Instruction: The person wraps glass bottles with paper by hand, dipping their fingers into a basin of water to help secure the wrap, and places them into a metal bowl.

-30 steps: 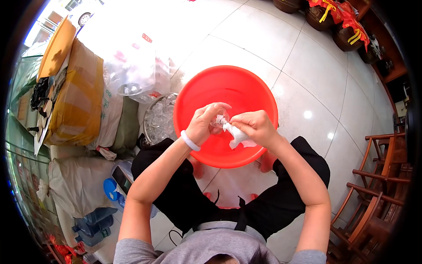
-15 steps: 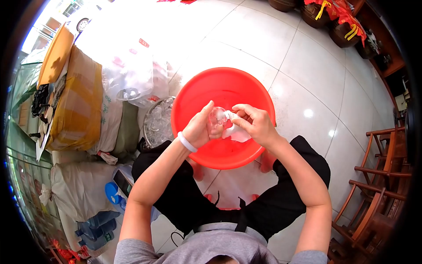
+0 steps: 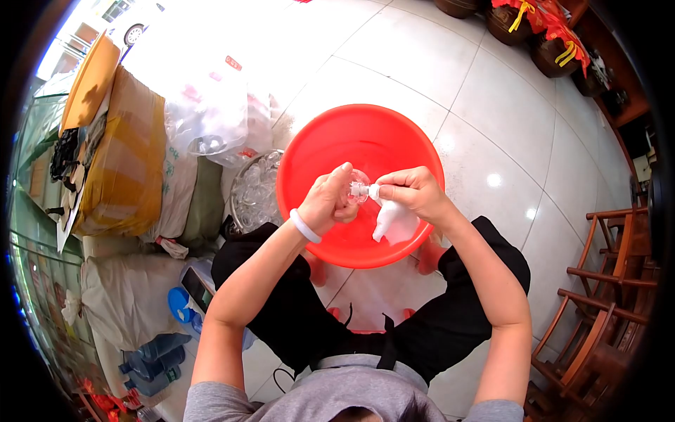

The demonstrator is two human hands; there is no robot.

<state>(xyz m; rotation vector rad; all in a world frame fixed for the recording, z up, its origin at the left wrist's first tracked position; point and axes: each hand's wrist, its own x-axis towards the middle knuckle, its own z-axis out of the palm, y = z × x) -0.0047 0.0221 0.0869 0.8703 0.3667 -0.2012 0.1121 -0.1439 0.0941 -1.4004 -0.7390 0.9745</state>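
Observation:
Over the red basin [image 3: 309, 151], my left hand [image 3: 329, 200] is wrapped round a small clear glass piece [image 3: 358, 178], with a pale band on the wrist. To its right, my right hand [image 3: 413, 191] pinches a white cloth [image 3: 397, 223], whose twisted end meets the opening of the glass piece. The rest of the cloth hangs down over the basin. How far the cloth reaches inside the glass is too small to tell. Left of the basin, a metal bowl [image 3: 236, 204] holds several clear glass pieces [image 3: 259, 186].
Clear plastic bags [image 3: 218, 119], a taped cardboard box [image 3: 126, 155] and a white sack [image 3: 126, 295] are on the left. A blue lid [image 3: 180, 304] lies near my left knee. Wooden chairs [image 3: 605, 281] stand right, and dark jars with red cloth [image 3: 555, 53] stand at the upper right.
The white cloth hangs lower and further right than before. My right hand has shifted slightly on the cloth, while my left hand keeps hold of the glass piece.

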